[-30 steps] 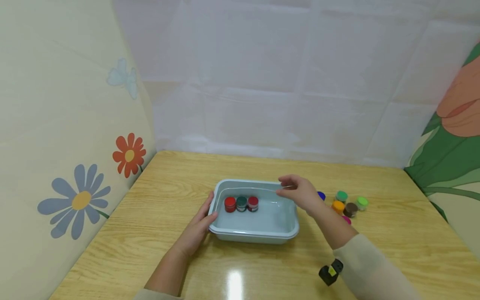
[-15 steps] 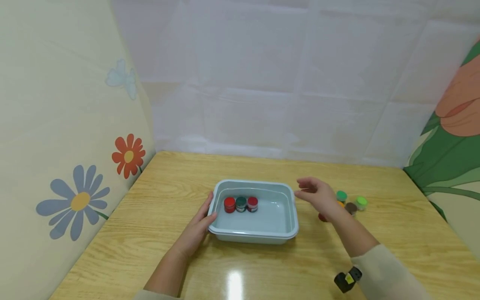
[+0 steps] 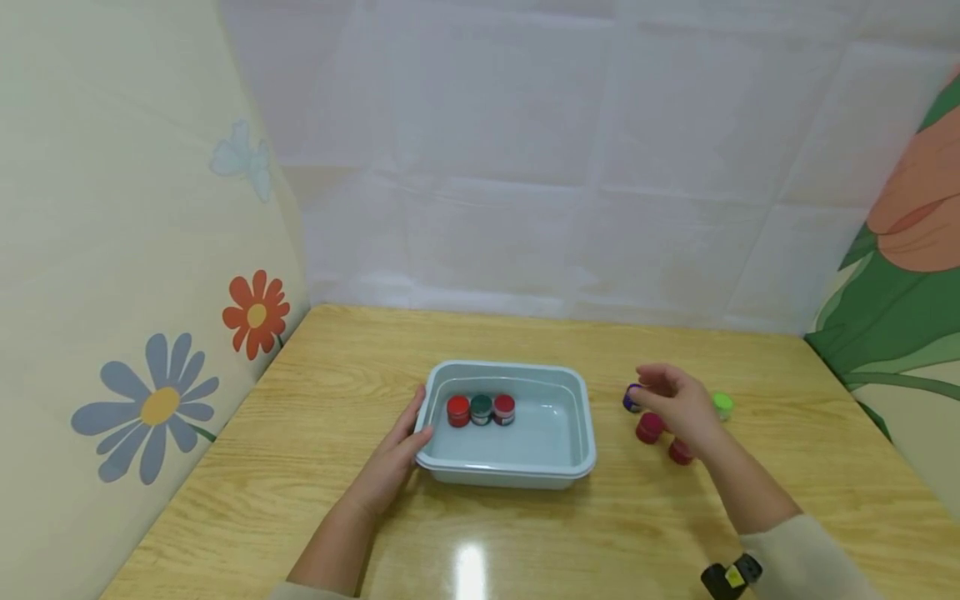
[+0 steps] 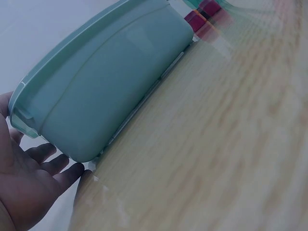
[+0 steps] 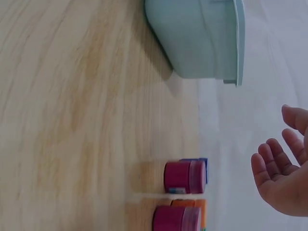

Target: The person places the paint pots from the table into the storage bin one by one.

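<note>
Left hand [image 3: 401, 446] grips the tub [image 3: 507, 468], right hand [image 3: 684, 408] hangs free

From where I stand, the pale blue tub sits upright near the middle of the wooden desk [image 3: 570, 542]. The person's left hand holds its left end, thumb over the rim, fingers against the outside wall.

Inside the tub, three small jars stand in a row, toward the left: one with a red lid [image 3: 458, 411], one with a dark green lid [image 3: 482, 408], and one with a dark red lid [image 3: 504, 408].

The right hand is off to the right of the tub, raised over another cluster of jars, its fingers loosely bent and gripping nothing. A blue-purple jar [image 3: 633, 397] sits by the fingertips, a crimson jar [image 3: 649, 427] below it, and a second crimson jar [image 3: 682, 451] close to the wrist. A lime-lidded jar [image 3: 722, 405] stands just beyond the hand. From the right wrist, an orange jar [image 5: 201, 206] peeks out behind a crimson one.

A white sheet [image 3: 480, 167] hangs behind the desk, with flower-printed cloth [image 3: 135, 250] on the left.
</note>
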Demonstrator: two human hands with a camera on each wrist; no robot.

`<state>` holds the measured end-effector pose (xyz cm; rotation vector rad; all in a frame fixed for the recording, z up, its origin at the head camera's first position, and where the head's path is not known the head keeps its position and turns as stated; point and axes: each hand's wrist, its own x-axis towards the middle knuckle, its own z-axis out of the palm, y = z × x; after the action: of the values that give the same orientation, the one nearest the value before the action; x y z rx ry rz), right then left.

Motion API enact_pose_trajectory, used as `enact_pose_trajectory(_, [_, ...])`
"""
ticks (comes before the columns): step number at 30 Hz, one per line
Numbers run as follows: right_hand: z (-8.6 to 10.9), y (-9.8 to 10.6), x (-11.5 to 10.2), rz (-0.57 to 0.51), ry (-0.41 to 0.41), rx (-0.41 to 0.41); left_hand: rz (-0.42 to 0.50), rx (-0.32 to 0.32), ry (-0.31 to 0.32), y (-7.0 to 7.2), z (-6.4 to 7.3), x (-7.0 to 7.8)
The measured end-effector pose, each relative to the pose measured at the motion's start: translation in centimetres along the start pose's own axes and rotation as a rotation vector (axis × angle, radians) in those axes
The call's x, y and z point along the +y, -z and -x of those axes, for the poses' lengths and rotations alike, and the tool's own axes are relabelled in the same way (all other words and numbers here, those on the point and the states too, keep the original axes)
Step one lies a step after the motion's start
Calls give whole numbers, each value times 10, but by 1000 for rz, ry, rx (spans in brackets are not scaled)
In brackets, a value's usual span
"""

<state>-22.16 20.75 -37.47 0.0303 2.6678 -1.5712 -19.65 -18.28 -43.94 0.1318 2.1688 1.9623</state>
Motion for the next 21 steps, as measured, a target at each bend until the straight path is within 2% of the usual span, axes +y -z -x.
enact_pose_trajectory(8, [11,14,17,34,-15,42,-10,1,-23,0,2,1])
enact_pose_trajectory(21, [25,29,46,66,-130,30,-29,-1,-1,1,0,0])
